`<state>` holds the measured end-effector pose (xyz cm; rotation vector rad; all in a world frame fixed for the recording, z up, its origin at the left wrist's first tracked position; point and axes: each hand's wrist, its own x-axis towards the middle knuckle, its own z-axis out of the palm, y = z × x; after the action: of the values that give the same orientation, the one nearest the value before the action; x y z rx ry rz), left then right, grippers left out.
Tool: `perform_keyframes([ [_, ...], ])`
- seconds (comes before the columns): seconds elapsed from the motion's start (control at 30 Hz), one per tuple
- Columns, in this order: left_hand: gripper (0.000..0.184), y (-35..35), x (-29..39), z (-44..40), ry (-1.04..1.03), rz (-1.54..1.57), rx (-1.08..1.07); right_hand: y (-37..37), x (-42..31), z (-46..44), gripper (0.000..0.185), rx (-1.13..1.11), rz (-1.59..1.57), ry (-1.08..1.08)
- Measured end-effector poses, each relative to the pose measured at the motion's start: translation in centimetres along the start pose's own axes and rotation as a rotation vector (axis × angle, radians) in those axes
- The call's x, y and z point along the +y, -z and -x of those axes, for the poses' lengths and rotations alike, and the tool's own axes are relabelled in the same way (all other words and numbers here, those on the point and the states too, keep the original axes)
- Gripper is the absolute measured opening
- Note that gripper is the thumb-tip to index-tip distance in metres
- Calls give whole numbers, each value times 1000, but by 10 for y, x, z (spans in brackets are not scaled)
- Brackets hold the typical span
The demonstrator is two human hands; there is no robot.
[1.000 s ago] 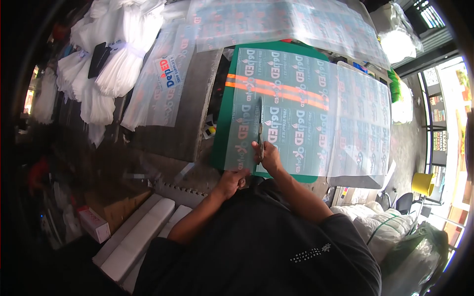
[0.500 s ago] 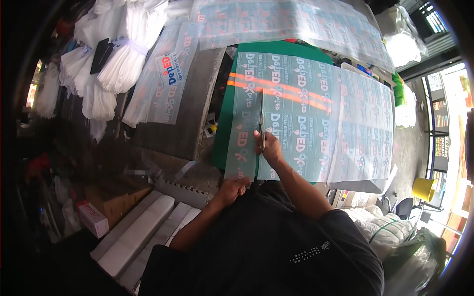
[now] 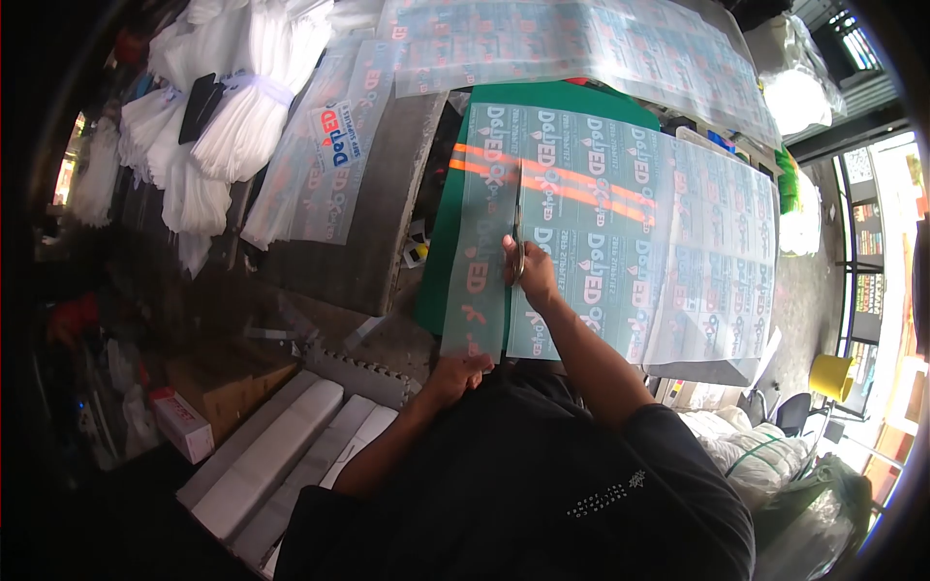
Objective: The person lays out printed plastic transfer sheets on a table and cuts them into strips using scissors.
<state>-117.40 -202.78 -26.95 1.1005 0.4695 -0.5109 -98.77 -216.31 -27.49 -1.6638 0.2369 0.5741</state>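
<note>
A translucent printed sheet (image 3: 605,281) lies over a green board (image 3: 438,261), with repeated lettering and two orange bands beneath or across it. My right hand (image 3: 533,274) is closed around a pair of scissors (image 3: 518,208), whose blades point away from me along a cut in the sheet. Left of that cut, a narrow printed strip (image 3: 473,315) runs down towards me. At its near end, my left hand (image 3: 458,378) pinches the strip's edge close to my body. The scissors' handles are mostly hidden by my fingers.
Beyond the board lie more printed sheets (image 3: 581,48). Bundles of white film (image 3: 242,126) are piled on the grey table (image 3: 378,213) at left. A box with white rolls (image 3: 266,460) stands low at left; white sacks (image 3: 765,445) lie at right.
My right hand and the scissors have advanced slightly away from me along the sheet, lengthening the cut. My left hand keeps its hold on the strip's near end.
</note>
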Motion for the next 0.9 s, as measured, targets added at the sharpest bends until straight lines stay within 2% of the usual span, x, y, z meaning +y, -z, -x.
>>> perform_keyframes([
  [0.07, 33, 0, 4, 3, 15, -107, -16, 2, -2, -10, 52, -4, -24, 0],
  [0.13, 33, 1, 4, 2, 17, -115, -20, 4, -5, -13, 51, -9, -49, 0],
  [0.2, 33, 1, 5, 2, 17, -121, -21, 6, -9, -13, 60, -14, 1, -18],
  [0.33, 33, 0, 11, 3, -18, -187, -26, 5, -7, -21, 60, -12, -73, -29],
  [0.37, 32, 0, 11, 3, -29, -251, -25, 6, -9, -25, 60, -18, -111, -29],
  [0.53, 29, 8, -4, 0, -47, -186, -39, 10, -8, -42, 59, -33, -125, -10],
  [0.63, 27, 10, -10, -2, -45, -157, -38, 7, -9, -42, 58, -5, 11, 18],
  [0.8, 29, 5, 3, 4, -87, -309, -34, 2, -20, -45, 56, -5, -106, 19],
  [0.9, 32, 6, 2, 6, -24, -304, -47, 1, -30, -49, 52, 1, -111, 16],
])
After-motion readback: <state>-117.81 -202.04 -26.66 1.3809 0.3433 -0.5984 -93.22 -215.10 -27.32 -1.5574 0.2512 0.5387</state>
